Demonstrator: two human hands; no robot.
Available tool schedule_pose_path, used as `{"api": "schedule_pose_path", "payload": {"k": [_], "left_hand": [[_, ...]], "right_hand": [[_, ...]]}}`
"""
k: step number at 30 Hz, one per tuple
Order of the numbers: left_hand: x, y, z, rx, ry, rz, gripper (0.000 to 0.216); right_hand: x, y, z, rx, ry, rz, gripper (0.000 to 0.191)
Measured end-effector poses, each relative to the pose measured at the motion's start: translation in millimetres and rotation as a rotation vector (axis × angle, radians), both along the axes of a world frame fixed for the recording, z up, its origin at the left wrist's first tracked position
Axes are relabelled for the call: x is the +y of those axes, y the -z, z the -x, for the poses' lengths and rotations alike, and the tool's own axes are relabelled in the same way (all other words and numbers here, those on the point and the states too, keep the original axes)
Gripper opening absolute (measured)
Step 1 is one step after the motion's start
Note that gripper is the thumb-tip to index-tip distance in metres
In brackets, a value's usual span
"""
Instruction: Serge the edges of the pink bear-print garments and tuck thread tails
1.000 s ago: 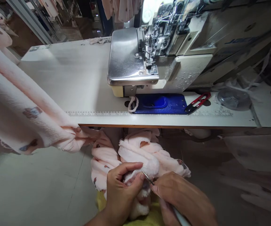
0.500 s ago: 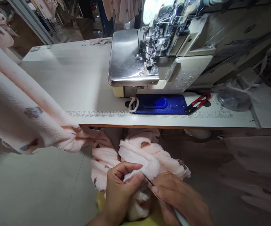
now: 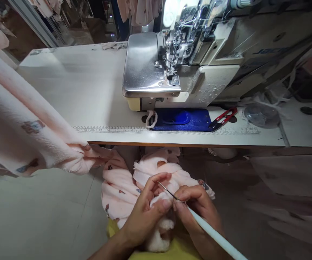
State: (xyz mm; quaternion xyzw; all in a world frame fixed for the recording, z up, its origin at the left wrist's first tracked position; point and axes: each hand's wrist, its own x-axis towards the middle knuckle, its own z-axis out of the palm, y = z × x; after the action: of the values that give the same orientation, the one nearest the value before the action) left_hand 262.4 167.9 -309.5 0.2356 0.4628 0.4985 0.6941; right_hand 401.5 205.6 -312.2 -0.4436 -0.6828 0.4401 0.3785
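A bundle of pale pink fleece fabric (image 3: 123, 187) with small printed figures lies in my lap below the table edge. My left hand (image 3: 147, 213) is closed on a fold of it, thumb pressing the fluffy edge. My right hand (image 3: 196, 207) pinches a thin metal-tipped tool with a long white handle (image 3: 215, 236). Its fine point (image 3: 163, 187) rests against the fabric right beside my left fingers.
An overlock sewing machine (image 3: 199, 54) stands on the white table (image 3: 77, 90), with a blue plate (image 3: 183, 119) and red thread snips (image 3: 222, 117) in front of it. More pink fleece (image 3: 23, 122) hangs off the left. A printed ruler strip (image 3: 112, 129) runs along the table's front edge.
Both hands have risen a little toward the table. The tool's white handle shows more, and its tip has shifted up along the fabric fold. My left fingers have spread further over the fleece.
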Motion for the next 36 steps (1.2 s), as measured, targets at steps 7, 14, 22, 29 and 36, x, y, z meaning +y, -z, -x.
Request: {"api": "schedule_pose_path", "payload": {"k": [7, 14, 22, 29, 36], "left_hand": [[-1, -4.6, 5, 0.086, 0.298, 0.105, 0.039], [0, -7.3, 9, 0.169, 0.386, 0.08, 0.029], [2, -10.1, 10, 0.346, 0.594, -0.066, 0.03], [-1, 2.9, 4, 0.452, 0.54, -0.114, 0.037], [0, 10.1, -5, 0.421, 0.725, -0.2, 0.04]], "right_hand": [[23, 6.0, -13, -0.371, -0.223, -0.627, 0.034], [46, -9.7, -19, -0.415, -0.558, -0.291, 0.058], [49, -13.3, -27, 0.027, -0.315, 0.096, 0.048], [18, 1.1, -4, 0.802, -0.294, 0.841, 0.052], [29, -11.2, 2, 1.002, -0.044, 1.053, 0.062]]}}
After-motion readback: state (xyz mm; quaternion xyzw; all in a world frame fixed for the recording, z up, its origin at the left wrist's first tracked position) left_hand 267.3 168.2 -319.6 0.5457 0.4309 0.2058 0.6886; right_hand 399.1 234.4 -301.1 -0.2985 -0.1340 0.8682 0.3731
